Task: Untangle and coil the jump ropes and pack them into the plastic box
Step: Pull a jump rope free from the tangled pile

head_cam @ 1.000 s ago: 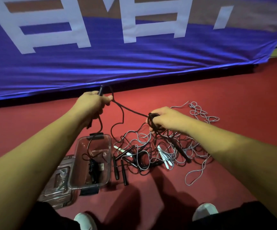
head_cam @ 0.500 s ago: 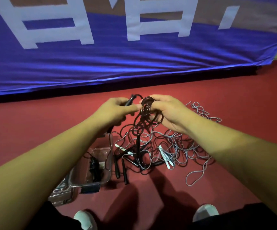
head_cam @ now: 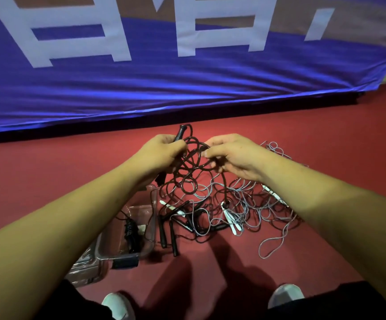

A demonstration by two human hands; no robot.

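Both raised: left grip (head_cam: pixel 162 153) curls round a black handle (head_cam: pixel 180 133), right grip (head_cam: pixel 231 158) pinches the black rope loops (head_cam: pixel 193 155) strung between them. Beneath, rope tangle (head_cam: pixel 245 204) on red floor (head_cam: pixel 48 181); plastic box (head_cam: pixel 151 218) at its left, bundled rope (head_cam: pixel 130 232) inside.

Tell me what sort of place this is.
Likely a gym or sports hall: a red sports-type floor, what looks like a big blue mat with white lettering, and tangled jump ropes by a plastic box. The left hand and right hand hold a black rope.
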